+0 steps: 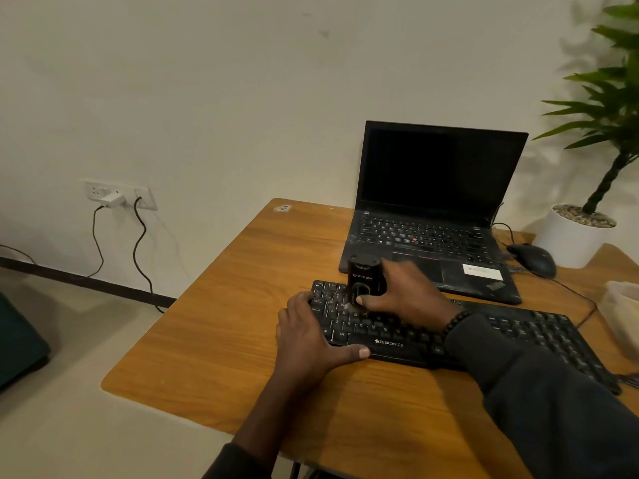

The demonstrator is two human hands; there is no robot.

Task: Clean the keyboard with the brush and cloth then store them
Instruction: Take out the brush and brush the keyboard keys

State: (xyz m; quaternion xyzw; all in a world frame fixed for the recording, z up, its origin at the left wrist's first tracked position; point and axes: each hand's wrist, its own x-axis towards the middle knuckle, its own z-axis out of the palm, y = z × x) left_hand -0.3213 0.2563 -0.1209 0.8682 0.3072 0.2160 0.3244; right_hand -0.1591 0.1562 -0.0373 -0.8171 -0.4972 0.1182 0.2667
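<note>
Over on the far left, a wall socket [117,195] is carrying a white plug [114,200], and two dark cables [140,243] are hanging from it down toward the floor. Moving right, the wooden tabletop [214,326] is bearing everything else. Your left hand [307,337] is resting on the left end of the black keyboard [518,326], its fingers lying nearly straight over the edge keys and the thumb stretching along the keyboard's front edge, so it is bracing rather than gripping. Just beside it, your right hand [404,292] is clasping a black brush [366,281], the thumb curling across the front of the body and the other fingers wrapping round its far side; the brush is standing upright with its lower end down on the keys of the keyboard's left part. The bristles themselves are too blurred to make out. A beaded bracelet [454,321] is sitting on your right wrist above a dark sleeve [553,409]. Behind the keyboard, an open laptop [435,209] is showing a dark screen. Further right, a dark mouse [532,259] is lying near the laptop, with a potted plant [584,223] in a white pot behind it. At the right edge, a pale container [622,316] is showing only in part.
</note>
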